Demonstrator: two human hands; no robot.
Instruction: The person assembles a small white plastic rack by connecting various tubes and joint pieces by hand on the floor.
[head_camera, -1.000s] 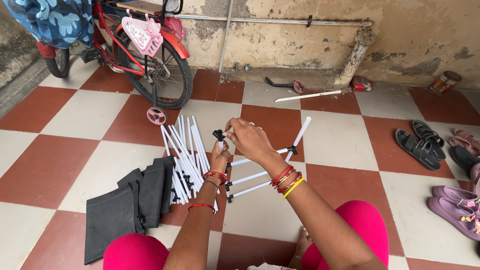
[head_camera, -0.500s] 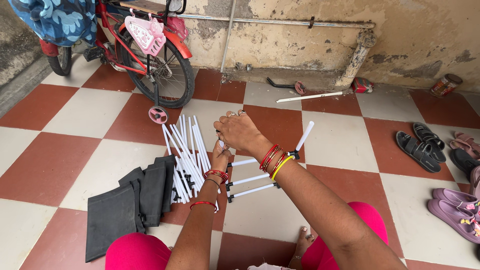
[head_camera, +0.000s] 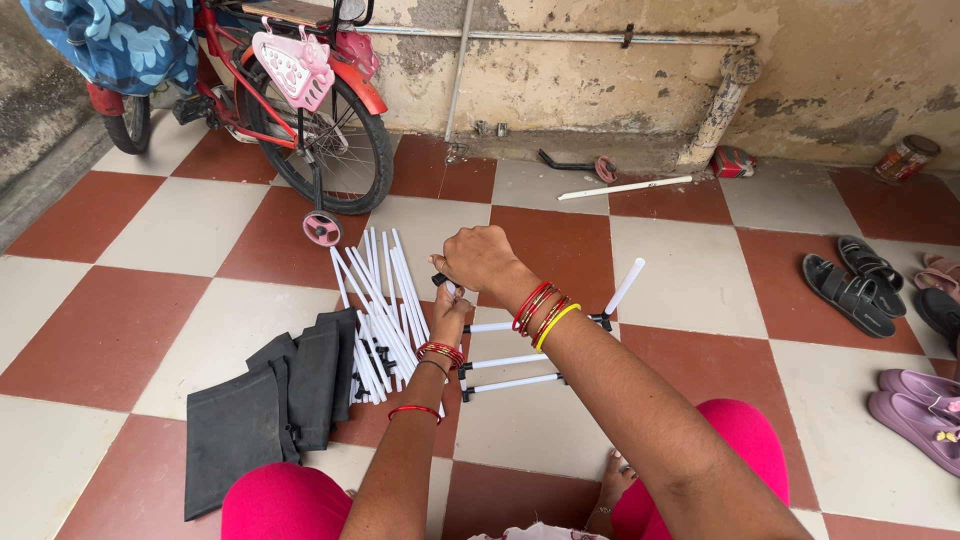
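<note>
My left hand (head_camera: 446, 316) grips an upright white tube of a partly built tube frame (head_camera: 520, 355) with black joints. My right hand (head_camera: 478, 258) is closed over the black connector (head_camera: 439, 279) on top of that tube, palm down. Three white rods run right from the upright, and another white rod (head_camera: 624, 287) angles up from a black joint at the frame's far side. A pile of loose white tubes (head_camera: 375, 300) lies on the tiled floor just left of my hands.
Folded black fabric panels (head_camera: 265, 405) lie at the lower left. A red child's bicycle (head_camera: 300, 110) with a training wheel stands at the back left. Sandals (head_camera: 850, 290) and purple shoes (head_camera: 915, 415) are on the right. A loose white pipe (head_camera: 625, 187) lies by the wall.
My right hand has turned from pinching the connector with raised fingers to closing down over it. The view has shifted slightly; the frame and tube pile stay in place.
</note>
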